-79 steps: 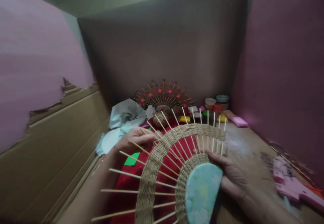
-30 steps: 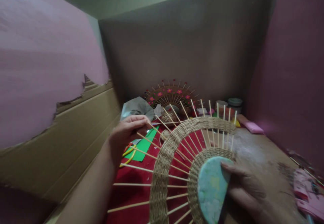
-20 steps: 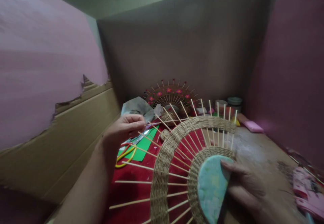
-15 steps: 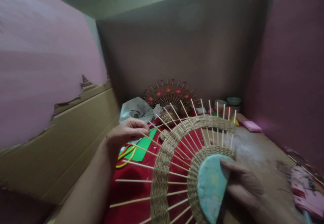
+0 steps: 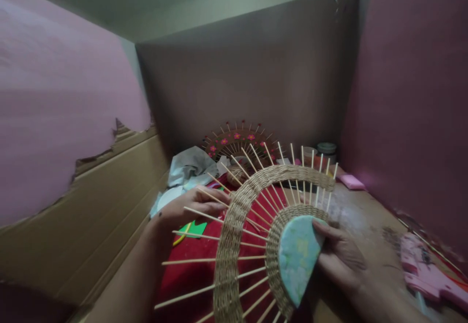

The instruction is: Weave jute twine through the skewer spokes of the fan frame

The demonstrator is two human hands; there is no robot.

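A half-round fan-shaped weaving spreads out in front of me, with thin wooden sticks (image 5: 188,261) radiating from its core. An outer band of twisted straw-coloured cord (image 5: 228,252) is woven through the sticks, and a second woven band (image 5: 272,245) hugs the pale blue-green half-disc (image 5: 300,255). My right hand (image 5: 340,255) grips this half-disc at its straight edge, thumb on the face. At the outer band's upper left, my left hand (image 5: 204,203) is closed among the sticks, fingertips against the band; the cord's working end there is mostly hidden.
Behind stands a finished-looking fan piece with pink flowers (image 5: 237,137). A cord ball (image 5: 236,174), a plastic bag (image 5: 192,164) and green paper (image 5: 197,229) lie on the left over red cloth (image 5: 183,284). A pink glue gun (image 5: 424,269) rests at right; cardboard (image 5: 109,191) lines the left wall.
My left hand has moved down and right, from pulling the cord out away from the sticks to the outer band's edge. The view has shifted slightly; my right hand keeps its grip.
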